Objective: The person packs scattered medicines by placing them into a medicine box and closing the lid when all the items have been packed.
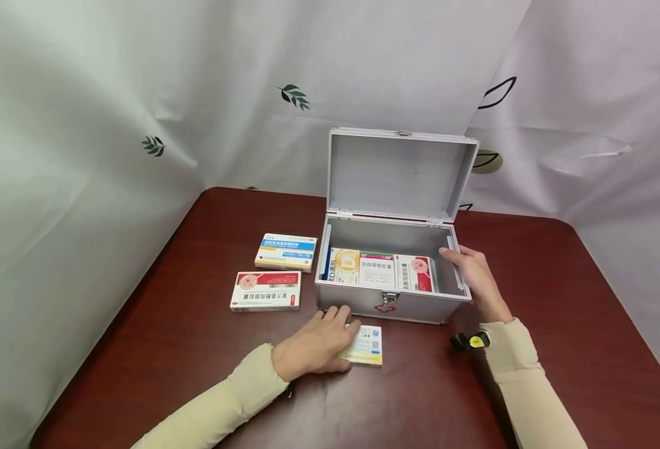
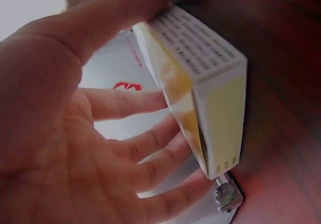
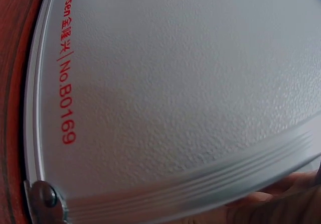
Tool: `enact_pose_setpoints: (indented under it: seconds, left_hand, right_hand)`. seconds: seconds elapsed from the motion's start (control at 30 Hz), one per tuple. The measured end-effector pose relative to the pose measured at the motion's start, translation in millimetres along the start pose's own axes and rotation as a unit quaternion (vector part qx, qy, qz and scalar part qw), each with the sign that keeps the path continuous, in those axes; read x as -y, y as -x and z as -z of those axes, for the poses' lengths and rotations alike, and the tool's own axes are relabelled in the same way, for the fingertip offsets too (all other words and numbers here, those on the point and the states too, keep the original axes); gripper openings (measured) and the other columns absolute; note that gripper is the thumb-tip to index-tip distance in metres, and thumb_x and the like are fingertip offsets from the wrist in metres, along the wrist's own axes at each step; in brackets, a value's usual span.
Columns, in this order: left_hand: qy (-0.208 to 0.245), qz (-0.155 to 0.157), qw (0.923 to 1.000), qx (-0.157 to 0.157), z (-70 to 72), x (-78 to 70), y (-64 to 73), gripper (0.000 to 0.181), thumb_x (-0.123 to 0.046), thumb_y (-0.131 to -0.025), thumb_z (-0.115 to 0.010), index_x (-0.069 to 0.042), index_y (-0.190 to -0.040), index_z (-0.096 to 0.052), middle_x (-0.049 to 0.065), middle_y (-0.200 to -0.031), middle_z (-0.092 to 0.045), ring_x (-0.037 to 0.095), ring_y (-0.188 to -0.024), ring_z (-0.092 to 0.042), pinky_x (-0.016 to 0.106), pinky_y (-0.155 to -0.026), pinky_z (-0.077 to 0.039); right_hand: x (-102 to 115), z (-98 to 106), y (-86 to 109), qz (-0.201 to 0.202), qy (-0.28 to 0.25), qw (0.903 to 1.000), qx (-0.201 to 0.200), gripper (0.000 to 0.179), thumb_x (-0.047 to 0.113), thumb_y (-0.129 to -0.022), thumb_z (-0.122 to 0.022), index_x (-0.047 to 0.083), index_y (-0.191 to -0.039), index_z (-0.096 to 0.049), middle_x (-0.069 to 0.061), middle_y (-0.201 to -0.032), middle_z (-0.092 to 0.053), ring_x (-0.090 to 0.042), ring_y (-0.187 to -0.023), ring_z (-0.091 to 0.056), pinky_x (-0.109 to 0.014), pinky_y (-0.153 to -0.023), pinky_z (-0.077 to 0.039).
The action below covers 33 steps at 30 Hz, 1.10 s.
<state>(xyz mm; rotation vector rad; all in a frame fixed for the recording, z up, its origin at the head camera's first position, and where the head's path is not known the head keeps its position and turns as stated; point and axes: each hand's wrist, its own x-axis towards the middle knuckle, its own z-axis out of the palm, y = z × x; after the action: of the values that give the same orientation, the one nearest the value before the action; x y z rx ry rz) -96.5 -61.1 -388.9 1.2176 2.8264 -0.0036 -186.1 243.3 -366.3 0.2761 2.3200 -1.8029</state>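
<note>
In the head view, my left hand (image 1: 320, 342) grips a small white, blue and yellow medicine box (image 1: 370, 345) lying on the table in front of an aluminium first-aid case (image 1: 358, 303). The left wrist view shows thumb and fingers spread around the edges of this medicine box (image 2: 218, 63). My right hand (image 1: 478, 277) holds the case's right wall, thumb over the rim. The case lid (image 1: 397, 174) stands raised. Inside are a yellow-and-white box (image 1: 344, 267), a green-and-pink-edged box (image 1: 377, 273) and a red-and-white box (image 1: 415, 274), side by side.
Left of the case lie a blue-and-white medicine box (image 1: 286, 252) and, nearer me, a red-and-white medicine box (image 1: 266, 291). A dark red wooden table (image 1: 178, 312) bears everything. Pale curtains (image 1: 240, 62) hang behind and at the sides.
</note>
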Motion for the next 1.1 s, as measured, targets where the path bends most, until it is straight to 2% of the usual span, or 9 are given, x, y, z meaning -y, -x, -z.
enact_pose_setpoints:
  seconds: [0.2, 0.37, 0.53, 0.6, 0.7, 0.77, 0.9, 1.0, 1.1]
  left_hand:
    - [0.052, -0.001, 0.9977, 0.045, 6.4, 5.1, 2.5, 0.053, -0.048, -0.066, -0.075, -0.019, -0.107, -0.056, -0.002, -0.098, -0.045, 0.016, -0.090, -0.045, 0.036, -0.078, -0.044]
    - [0.122, -0.034, 0.9894, 0.071, 29.0, 5.0, 4.4, 0.056, -0.051, -0.069, -0.072, -0.020, -0.113, -0.056, -0.006, -0.094, -0.043, 0.008, -0.082, -0.044, 0.023, -0.070, -0.043]
    - [0.195, -0.064, 0.9778, 0.040, 68.2, 2.6, 3.0, 0.059, -0.051, -0.070, -0.072, -0.013, -0.113, -0.057, -0.007, -0.088, -0.043, 0.003, -0.071, -0.044, 0.014, -0.057, -0.039]
    - [0.197, -0.063, 0.9781, 0.021, 86.0, 2.9, 0.0, 0.062, -0.053, -0.071, -0.070, -0.012, -0.115, -0.057, -0.006, -0.088, -0.044, 0.003, -0.071, -0.044, 0.014, -0.056, -0.039]
    - [0.182, -0.043, 0.9824, -0.001, 110.6, 6.5, -6.4, 0.066, -0.056, -0.072, -0.067, -0.010, -0.116, -0.055, -0.005, -0.090, -0.046, 0.006, -0.074, -0.045, 0.015, -0.056, -0.041]
    - [0.168, -0.019, 0.9855, -0.011, 124.5, 11.6, -11.9, 0.068, -0.058, -0.071, -0.066, -0.010, -0.118, -0.054, -0.004, -0.092, -0.046, 0.007, -0.076, -0.046, 0.017, -0.057, -0.042]
    - [0.162, 0.026, 0.9862, -0.023, 145.7, 25.6, -26.3, 0.075, -0.058, -0.070, -0.067, -0.014, -0.127, -0.047, -0.004, -0.097, -0.048, 0.008, -0.079, -0.048, 0.019, -0.062, -0.044]
    - [0.169, 0.054, 0.9841, -0.008, 154.4, 36.5, -40.7, 0.081, -0.057, -0.072, -0.066, -0.023, -0.138, -0.035, -0.003, -0.100, -0.050, 0.009, -0.085, -0.048, 0.022, -0.067, -0.044]
    - [0.171, 0.078, 0.9818, 0.025, 154.1, 45.5, -57.9, 0.086, -0.058, -0.074, -0.063, -0.032, -0.144, -0.020, -0.001, -0.105, -0.051, 0.011, -0.094, -0.046, 0.026, -0.073, -0.043]
  right_hand:
    - [-2, -4, 0.3, 0.002, -0.008, 1.0000, 0.001, 0.060, 0.038, -0.091, -0.051, 0.002, -0.137, -0.038, -0.027, -0.117, -0.053, -0.026, -0.086, -0.065, -0.043, -0.076, -0.052]
    - [0, -1, 0.8, 0.005, 0.005, 1.0000, -0.004, 0.061, 0.039, -0.091, -0.052, 0.002, -0.137, -0.038, -0.023, -0.112, -0.057, -0.024, -0.081, -0.066, -0.041, -0.072, -0.054]
    - [2, 2, 1.4, 0.003, 0.004, 1.0000, -0.001, 0.062, 0.040, -0.090, -0.052, 0.003, -0.138, -0.037, -0.020, -0.110, -0.059, -0.021, -0.079, -0.066, -0.038, -0.069, -0.054]
    - [3, 2, 1.6, 0.003, 0.002, 1.0000, -0.002, 0.063, 0.040, -0.090, -0.052, 0.004, -0.139, -0.036, -0.021, -0.112, -0.057, -0.020, -0.080, -0.066, -0.037, -0.069, -0.054]
    - [3, 3, 2.1, 0.003, 0.000, 1.0000, -0.003, 0.064, 0.041, -0.090, -0.052, 0.004, -0.140, -0.035, -0.022, -0.113, -0.056, -0.019, -0.079, -0.066, -0.037, -0.068, -0.055]
    - [2, 2, 2.5, 0.003, 0.001, 1.0000, -0.004, 0.064, 0.040, -0.090, -0.052, 0.004, -0.139, -0.035, -0.023, -0.113, -0.056, -0.019, -0.079, -0.067, -0.037, -0.068, -0.055]
    - [1, 1, 3.3, 0.001, 0.008, 0.9999, -0.006, 0.063, 0.041, -0.091, -0.051, 0.003, -0.139, -0.035, -0.026, -0.119, -0.052, -0.019, -0.081, -0.066, -0.035, -0.069, -0.054]
    - [0, 1, 2.9, 0.001, 0.008, 0.9999, -0.008, 0.062, 0.041, -0.091, -0.051, 0.003, -0.138, -0.037, -0.027, -0.119, -0.052, -0.021, -0.081, -0.066, -0.035, -0.068, -0.054]
    - [0, 1, 1.9, 0.002, 0.004, 0.9999, -0.009, 0.061, 0.041, -0.090, -0.052, 0.004, -0.136, -0.040, -0.024, -0.112, -0.057, -0.022, -0.080, -0.066, -0.037, -0.068, -0.055]
